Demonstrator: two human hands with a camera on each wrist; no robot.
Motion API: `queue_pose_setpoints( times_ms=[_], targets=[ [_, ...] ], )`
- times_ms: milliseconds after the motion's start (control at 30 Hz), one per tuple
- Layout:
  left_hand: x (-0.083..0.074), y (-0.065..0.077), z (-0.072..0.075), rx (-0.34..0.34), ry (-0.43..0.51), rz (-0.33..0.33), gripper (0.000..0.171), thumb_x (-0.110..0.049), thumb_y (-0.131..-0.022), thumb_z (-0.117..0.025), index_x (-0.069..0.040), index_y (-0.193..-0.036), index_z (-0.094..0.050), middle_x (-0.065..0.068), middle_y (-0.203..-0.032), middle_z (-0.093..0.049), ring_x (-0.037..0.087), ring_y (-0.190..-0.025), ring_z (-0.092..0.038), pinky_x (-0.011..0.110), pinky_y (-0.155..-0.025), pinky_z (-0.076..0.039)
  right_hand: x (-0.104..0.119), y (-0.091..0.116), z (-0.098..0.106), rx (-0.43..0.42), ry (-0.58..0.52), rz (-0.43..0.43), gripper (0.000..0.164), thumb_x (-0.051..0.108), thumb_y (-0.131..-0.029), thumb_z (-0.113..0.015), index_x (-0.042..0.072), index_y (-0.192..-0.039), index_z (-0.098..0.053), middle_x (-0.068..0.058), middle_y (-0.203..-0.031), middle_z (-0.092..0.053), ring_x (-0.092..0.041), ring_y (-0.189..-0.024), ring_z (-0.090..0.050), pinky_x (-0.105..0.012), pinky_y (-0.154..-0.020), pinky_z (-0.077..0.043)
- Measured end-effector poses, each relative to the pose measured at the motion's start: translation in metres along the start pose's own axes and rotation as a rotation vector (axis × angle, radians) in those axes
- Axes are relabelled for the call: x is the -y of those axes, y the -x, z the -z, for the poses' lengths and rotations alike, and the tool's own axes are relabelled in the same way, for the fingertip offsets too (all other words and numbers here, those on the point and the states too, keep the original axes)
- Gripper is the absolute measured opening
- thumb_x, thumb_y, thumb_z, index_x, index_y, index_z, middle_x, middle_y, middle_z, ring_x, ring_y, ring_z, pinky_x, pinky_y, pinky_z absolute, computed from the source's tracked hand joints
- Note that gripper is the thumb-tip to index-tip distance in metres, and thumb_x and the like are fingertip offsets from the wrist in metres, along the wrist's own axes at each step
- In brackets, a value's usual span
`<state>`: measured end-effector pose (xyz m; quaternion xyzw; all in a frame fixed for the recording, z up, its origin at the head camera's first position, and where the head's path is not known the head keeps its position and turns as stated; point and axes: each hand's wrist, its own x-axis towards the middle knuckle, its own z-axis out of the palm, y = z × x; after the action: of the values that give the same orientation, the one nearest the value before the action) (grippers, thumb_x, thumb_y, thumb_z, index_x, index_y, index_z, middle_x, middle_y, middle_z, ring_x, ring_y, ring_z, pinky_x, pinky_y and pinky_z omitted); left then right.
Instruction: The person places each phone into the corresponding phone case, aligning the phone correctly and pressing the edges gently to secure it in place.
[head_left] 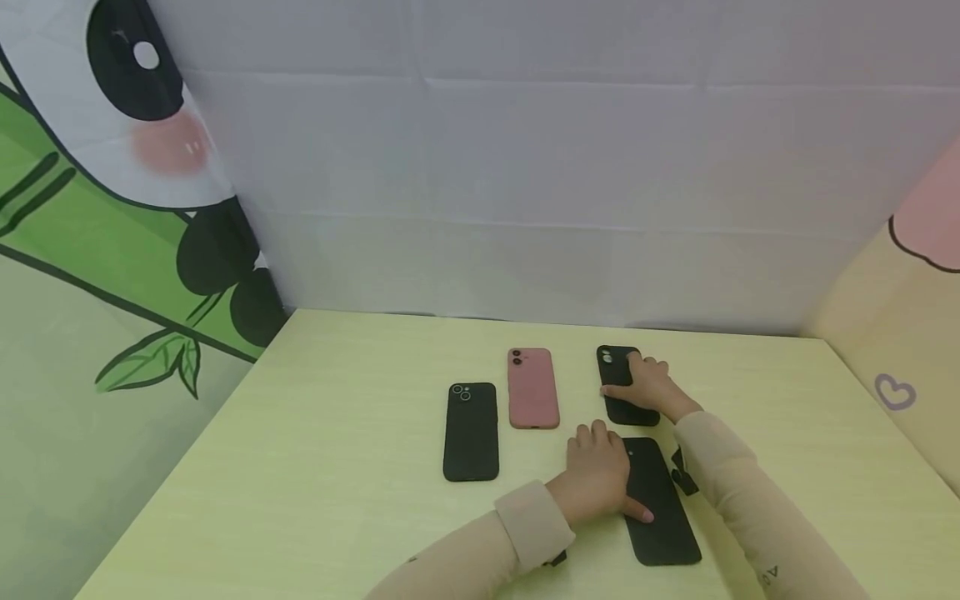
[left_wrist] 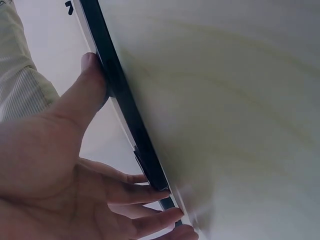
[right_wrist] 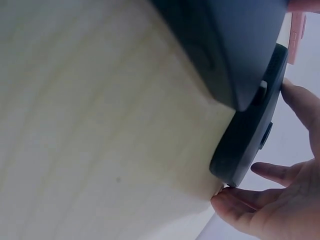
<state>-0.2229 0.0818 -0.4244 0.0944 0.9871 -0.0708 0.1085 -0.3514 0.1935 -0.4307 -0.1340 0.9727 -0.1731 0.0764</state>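
My right hand [head_left: 645,385] spans a black phone [head_left: 615,365] at the back right, thumb on its left edge and fingertips at its right side. In the right wrist view, the thumb and fingers close around this phone [right_wrist: 245,140]. Nearer to me, the left hand [head_left: 597,475] is at a larger black phone [head_left: 663,508], with the thumb lying over its left edge. Its other fingers extend onto the table past the phone's top left corner. The left wrist view shows this phone [left_wrist: 127,100] edge-on, the thumb at its side.
A pink phone [head_left: 533,389] and another black phone [head_left: 471,433] lie camera side up to the left of the hands. The pale yellow table [head_left: 315,467] meets a white cloth wall [head_left: 525,267] at the back. Printed panels stand at both sides.
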Motion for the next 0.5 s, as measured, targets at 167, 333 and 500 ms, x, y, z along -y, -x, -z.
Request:
queue_pose_setpoints(
  times_ms=[167,333,500],
  targets=[
    [0.001,-0.001,0.003,0.017,0.008,0.016,0.102,-0.079,-0.045,-0.065,-0.020,-0.126,-0.044,-0.002,-0.109,-0.038,0.015,-0.100,-0.036,0.028,-0.084,-0.036,0.001,0.000,0.001,0.016,-0.019,-0.015,0.081,0.040,-0.085,-0.060,-0.018,-0.131,-0.026,-0.041,-0.124,-0.037,-0.057,-0.112,-0.033,-0.060,-0.089,-0.035],
    [0.010,-0.002,0.004,0.029,0.023,-0.008,0.098,-0.075,-0.046,-0.069,-0.022,-0.124,-0.042,-0.003,-0.116,-0.037,0.017,-0.103,-0.037,0.030,-0.088,-0.036,0.002,0.001,0.002,0.020,-0.036,-0.024,0.080,0.037,-0.085,-0.061,-0.018,-0.131,-0.026,-0.041,-0.125,-0.036,-0.055,-0.112,-0.033,-0.059,-0.089,-0.035],
    [0.016,-0.005,0.005,0.058,0.086,-0.011,0.100,-0.070,-0.045,-0.075,-0.017,-0.123,-0.041,-0.001,-0.114,-0.036,0.018,-0.103,-0.036,0.030,-0.088,-0.035,0.004,0.002,0.004,0.014,-0.047,-0.037,0.080,0.035,-0.084,-0.062,-0.017,-0.131,-0.026,-0.040,-0.124,-0.038,-0.055,-0.112,-0.034,-0.060,-0.092,-0.032]
  ],
)
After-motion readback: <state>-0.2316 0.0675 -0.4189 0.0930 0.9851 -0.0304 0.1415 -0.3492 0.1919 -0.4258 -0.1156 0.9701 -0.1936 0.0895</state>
